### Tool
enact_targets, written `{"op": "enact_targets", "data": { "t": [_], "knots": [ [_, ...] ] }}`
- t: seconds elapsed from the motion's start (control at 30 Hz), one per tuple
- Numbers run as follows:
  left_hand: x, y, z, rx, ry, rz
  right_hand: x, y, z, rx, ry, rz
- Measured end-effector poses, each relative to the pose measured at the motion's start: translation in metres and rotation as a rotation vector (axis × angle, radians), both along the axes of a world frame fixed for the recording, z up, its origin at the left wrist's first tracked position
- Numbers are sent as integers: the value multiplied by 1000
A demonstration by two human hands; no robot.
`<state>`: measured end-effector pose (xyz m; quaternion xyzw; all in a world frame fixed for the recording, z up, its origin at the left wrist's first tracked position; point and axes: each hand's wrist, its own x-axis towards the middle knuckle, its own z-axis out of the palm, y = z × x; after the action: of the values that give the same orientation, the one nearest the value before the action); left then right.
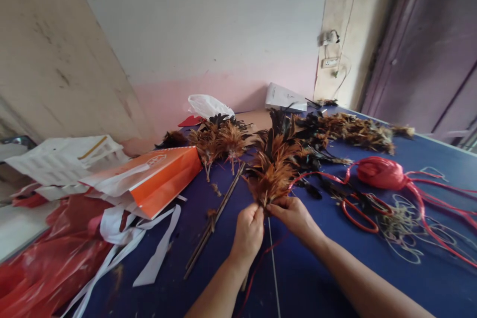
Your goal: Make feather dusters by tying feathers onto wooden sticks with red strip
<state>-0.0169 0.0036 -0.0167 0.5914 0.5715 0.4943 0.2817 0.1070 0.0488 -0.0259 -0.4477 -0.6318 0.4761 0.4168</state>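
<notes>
A feather duster with brown and black feathers stands in front of me, its feathers pointing away. My left hand is closed around its base, and a bit of thin stick shows below that hand. At the same spot my right hand pinches the lower ends of the feathers; its fingertips are partly hidden. Red plastic twine runs from a red ball of twine to the feathers beside my right hand. A loose red strand hangs below my hands.
Left on the blue table lie thin sticks, an orange-and-white paper bag and red plastic. Feathered bunches and a feather pile lie behind. Red-handled scissors and tangled string are at right.
</notes>
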Motion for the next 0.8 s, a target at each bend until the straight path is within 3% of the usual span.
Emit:
{"op": "enact_targets", "data": {
  "t": [0.43, 0.63, 0.7, 0.8],
  "knots": [
    [4, -7, 2, 92, 14, -122, 5, -7, 12, -107, 250, 99],
    [-1, 1, -9, -116, -243, -61, 9, -3, 13, -51, 243, 170],
    [-4, 2, -9, -188, -369, -50, 10, 0, 13, 35, 198, 177],
    [-9, 3, -5, -202, -406, -19, 13, 1, 13, 101, -68, 174]
  ]
}}
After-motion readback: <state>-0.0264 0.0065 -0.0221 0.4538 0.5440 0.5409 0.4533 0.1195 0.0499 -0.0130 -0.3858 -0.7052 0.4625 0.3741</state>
